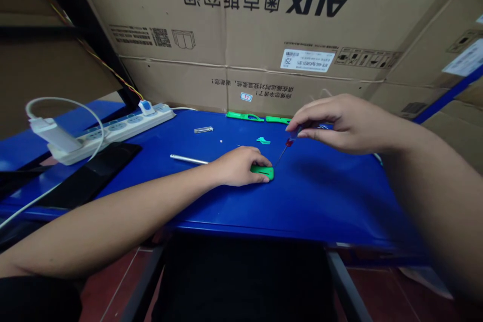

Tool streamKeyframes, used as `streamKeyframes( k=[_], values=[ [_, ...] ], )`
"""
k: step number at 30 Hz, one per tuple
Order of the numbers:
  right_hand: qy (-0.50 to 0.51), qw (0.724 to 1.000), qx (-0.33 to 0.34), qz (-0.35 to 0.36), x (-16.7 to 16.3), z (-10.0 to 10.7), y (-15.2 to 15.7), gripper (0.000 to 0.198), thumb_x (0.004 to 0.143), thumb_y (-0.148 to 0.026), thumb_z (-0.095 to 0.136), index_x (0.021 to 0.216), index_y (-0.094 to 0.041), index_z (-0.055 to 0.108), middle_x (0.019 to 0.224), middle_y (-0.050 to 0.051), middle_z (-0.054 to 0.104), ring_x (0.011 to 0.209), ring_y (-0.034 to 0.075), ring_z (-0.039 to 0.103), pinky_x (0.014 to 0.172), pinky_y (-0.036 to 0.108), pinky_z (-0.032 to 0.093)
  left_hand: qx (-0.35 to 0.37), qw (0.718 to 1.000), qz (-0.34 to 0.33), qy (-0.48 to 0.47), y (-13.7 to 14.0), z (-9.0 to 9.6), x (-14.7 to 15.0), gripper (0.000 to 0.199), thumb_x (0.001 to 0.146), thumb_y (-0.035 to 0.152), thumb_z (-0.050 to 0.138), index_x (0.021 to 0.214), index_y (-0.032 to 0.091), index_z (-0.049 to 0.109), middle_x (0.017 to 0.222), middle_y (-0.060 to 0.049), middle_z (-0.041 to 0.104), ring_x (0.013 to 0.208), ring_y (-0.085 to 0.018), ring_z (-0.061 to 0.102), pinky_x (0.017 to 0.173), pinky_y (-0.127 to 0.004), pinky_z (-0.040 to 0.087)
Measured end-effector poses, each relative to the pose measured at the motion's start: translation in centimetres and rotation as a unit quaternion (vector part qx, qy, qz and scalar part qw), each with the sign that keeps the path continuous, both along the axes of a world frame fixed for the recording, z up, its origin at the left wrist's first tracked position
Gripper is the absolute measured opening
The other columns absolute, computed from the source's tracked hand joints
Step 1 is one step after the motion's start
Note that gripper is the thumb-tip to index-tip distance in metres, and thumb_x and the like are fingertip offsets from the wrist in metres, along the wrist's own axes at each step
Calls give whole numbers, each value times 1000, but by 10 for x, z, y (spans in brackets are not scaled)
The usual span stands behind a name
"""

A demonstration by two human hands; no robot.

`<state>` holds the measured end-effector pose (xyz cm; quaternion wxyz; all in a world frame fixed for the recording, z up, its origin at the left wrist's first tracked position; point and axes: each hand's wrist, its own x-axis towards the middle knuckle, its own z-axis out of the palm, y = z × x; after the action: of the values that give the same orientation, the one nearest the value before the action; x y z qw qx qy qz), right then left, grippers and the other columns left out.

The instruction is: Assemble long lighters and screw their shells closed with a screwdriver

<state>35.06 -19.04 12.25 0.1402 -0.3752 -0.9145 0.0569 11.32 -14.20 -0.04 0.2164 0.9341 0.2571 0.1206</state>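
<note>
My left hand is closed on a green long-nose lighter lying on the blue table. Its slotted end shows past my fingers. A silver metal tube sticks out to the left behind my forearm; where it meets the green body is hidden. My right hand, raised above the table, grips a screwdriver with a red and clear handle. The thin shaft slants down to the lighter's right end; whether the tip touches it I cannot tell.
Two green casing pieces lie along the cardboard at the back. A teal plastic part, a clear part and a tiny white bit rest nearby. A power strip with cables and a black flat object are at left.
</note>
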Motion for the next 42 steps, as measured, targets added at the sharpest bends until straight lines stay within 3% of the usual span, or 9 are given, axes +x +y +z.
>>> streamKeyframes(
  k=[11, 21, 27, 33, 38, 42],
  values=[
    [-8, 999, -33, 21, 0, -14, 10, 21, 93, -28, 55, 106, -24, 72, 107, 4, 75, 97, 19, 69, 84, 32, 53, 3, 1000, -5, 4, 0, 0, 1, 40, 84, 41, 72, 119, 22, 72, 108, -7, 70, 99, -22, 65, 96, -37, 47],
    [-14, 999, -34, 17, -2, -12, 7, 23, 93, -30, 54, 106, -25, 72, 107, 4, 75, 97, 20, 69, 84, 33, 53, 9, 1000, -6, 1, -1, 0, 1, 38, 83, 40, 73, 117, 23, 72, 107, -6, 70, 98, -21, 65, 94, -37, 48],
    [-38, 999, -11, 9, -8, -12, 10, 23, 91, -27, 53, 103, -23, 72, 103, 5, 75, 90, 20, 69, 77, 32, 52, 10, 1000, -6, 0, 0, -1, 2, 38, 83, 41, 73, 117, 23, 72, 108, -7, 70, 99, -22, 65, 95, -37, 47],
    [-108, 992, -7, 57, -22, -1, 13, 22, 89, -25, 52, 98, -22, 72, 99, 4, 75, 88, 21, 69, 74, 32, 49, 8, 1000, -5, 2, -2, 0, 2, 44, 83, 37, 72, 126, 26, 68, 107, -6, 68, 99, -21, 64, 92, -34, 48],
    [-162, 986, 44, -12, -29, -3, 8, 22, 90, -30, 52, 91, -23, 74, 84, 4, 75, 70, 19, 64, 60, 31, 41, 11, 1000, -15, 2, -2, 2, 1, 43, 83, 37, 71, 125, 28, 68, 102, -5, 67, 96, -21, 63, 90, -35, 48],
    [-221, 964, 87, -116, -40, -11, 3, 45, 93, -52, 47, 73, -22, 74, 60, 8, 65, 56, 20, 56, 52, 33, 31, 7, 1000, -21, -4, -1, 2, 2, 39, 81, 34, 72, 119, 29, 72, 101, -4, 69, 96, -21, 64, 91, -35, 48]
  ],
)
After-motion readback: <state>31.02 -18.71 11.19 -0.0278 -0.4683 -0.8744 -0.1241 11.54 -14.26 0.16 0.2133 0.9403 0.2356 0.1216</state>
